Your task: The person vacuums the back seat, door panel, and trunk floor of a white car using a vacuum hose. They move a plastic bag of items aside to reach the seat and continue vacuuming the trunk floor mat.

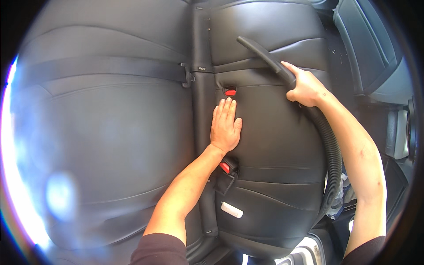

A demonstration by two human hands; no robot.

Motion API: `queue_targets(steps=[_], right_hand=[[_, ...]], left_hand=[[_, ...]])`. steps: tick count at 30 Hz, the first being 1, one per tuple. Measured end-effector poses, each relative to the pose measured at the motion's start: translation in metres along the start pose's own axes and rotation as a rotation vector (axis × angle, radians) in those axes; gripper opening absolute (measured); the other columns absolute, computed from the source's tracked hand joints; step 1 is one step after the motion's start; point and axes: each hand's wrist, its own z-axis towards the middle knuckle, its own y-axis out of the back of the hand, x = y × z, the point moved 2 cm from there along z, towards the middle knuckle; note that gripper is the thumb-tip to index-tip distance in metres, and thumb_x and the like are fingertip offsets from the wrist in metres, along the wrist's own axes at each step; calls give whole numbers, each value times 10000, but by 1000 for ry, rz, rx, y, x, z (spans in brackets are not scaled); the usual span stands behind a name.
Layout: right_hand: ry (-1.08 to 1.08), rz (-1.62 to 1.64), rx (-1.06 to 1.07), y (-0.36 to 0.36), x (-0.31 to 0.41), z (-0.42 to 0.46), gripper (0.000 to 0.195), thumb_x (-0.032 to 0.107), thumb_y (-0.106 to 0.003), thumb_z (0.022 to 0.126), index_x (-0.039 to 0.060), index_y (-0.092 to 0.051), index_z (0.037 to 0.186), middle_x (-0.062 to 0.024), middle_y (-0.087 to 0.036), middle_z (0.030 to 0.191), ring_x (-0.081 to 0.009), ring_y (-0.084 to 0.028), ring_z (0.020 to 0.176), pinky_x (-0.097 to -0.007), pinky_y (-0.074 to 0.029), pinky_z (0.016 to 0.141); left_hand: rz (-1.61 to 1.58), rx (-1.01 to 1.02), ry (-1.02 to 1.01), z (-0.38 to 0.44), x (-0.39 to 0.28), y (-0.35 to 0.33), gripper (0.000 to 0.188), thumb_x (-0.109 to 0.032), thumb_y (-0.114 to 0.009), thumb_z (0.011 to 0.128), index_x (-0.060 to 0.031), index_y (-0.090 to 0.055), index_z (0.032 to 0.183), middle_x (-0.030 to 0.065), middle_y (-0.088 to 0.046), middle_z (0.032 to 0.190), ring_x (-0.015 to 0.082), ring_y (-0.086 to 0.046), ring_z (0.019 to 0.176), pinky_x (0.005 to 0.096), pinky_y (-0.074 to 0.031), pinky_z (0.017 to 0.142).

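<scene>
My left hand (226, 127) lies flat, palm down, on the black leather-like rear seat cushion (275, 132) close to the backrest. Just beyond its fingertips a red seat belt buckle (230, 92) sits in a recess. Held in my right hand (306, 84) is a vacuum cleaner's crevice nozzle (261, 53), its tip over the far part of the cushion. From that hand a black corrugated hose (331, 155) curves down along the seat's front edge. Another red-button buckle (227, 166) rests near my left wrist.
A seat belt (109, 69) with its metal tongue crosses the backrest (126, 122) at left. On the near cushion lies a small white object (232, 210). Plastic bags (338, 198) are in the footwell, partly behind the hose. A front seat (367, 43) stands at upper right.
</scene>
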Motion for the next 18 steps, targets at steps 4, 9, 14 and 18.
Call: queue_targets(steps=[4,9,14,18], right_hand=[[38,-50,-51,-7,1,2,976,67,-675,716,119,-348,1635,-272,-706,1219,-370,-708,1062,-413,-535,976],[-88,-256,-19,-8,29,-9,993,85,-679,736,138,-300,1653,-303,-709,1169,-422,-683,1116,-447,-523,1010],[-59,-355,-40,-12,29,-15,1014,75,-679,753,171,-260,1672,-272,-725,1132,-437,-698,1063,-469,-539,982],[96,-725,61,-17,63,-26,1027,45,-731,785,237,-261,1678,-244,-697,1067,-397,-715,971,-464,-575,898]], left_hand=[[0,-8,-25,0,4,-5,626,-294,-549,1016,41,-450,1536,241,-460,1587,419,-380,1508,533,-277,1252],[3,-53,0,2,2,-7,677,-298,-586,974,62,-443,1529,259,-472,1568,423,-407,1487,534,-297,1242],[-17,-104,-33,10,5,-6,665,-289,-591,954,82,-473,1493,280,-509,1522,441,-451,1448,533,-323,1225],[-62,-137,-30,4,9,-7,646,-281,-594,945,75,-502,1475,274,-535,1500,440,-467,1436,532,-333,1219]])
